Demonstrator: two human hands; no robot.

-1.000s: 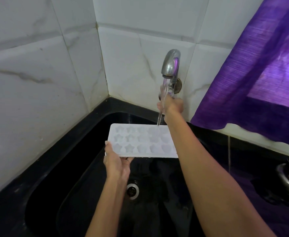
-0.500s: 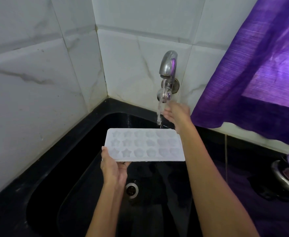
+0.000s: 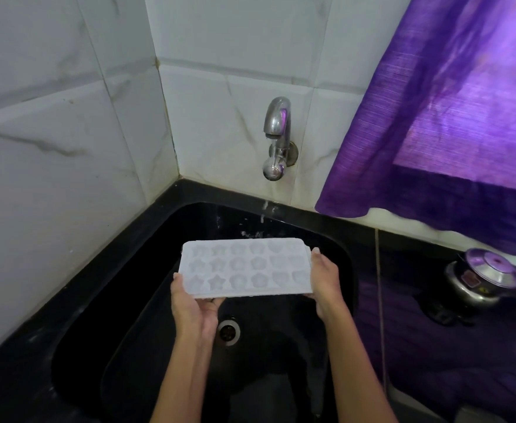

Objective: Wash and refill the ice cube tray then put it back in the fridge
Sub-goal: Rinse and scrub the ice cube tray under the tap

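A white ice cube tray with star and flower shaped cells is held level over the black sink, cells facing up. My left hand grips its near left corner from below, thumb on the rim. My right hand holds the tray's right end, fingers under it and thumb along the edge. The steel tap on the tiled wall stands above and behind the tray; only a few last drops fall below its spout.
The sink drain lies under the tray. White tiled walls meet in a corner at left. A purple curtain hangs at right. A steel pressure cooker sits on the dark counter at right.
My right hand left the tap handle and took the tray's right end. The water stream has stopped. The tray has shifted right and toward me.
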